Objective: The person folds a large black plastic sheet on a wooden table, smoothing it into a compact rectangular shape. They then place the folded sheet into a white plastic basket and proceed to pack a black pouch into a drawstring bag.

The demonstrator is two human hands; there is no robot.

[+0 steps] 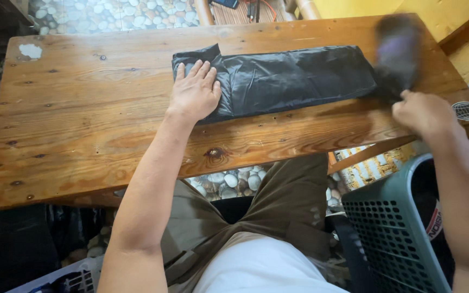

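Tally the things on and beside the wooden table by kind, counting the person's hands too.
Hands: 2, left hand flat on the cloth, right hand gripping its blurred end
Folded black cloth: 1
Wooden table: 1
Green plastic basket: 1
White basket, only partly in view: 1
Total: 6

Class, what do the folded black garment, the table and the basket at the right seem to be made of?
Folded black garment: probably thin synthetic fabric, given its slight sheen and fine creases. Table: varnished wood, with grain and knots. Basket: likely moulded plastic, grey-green with perforated walls.
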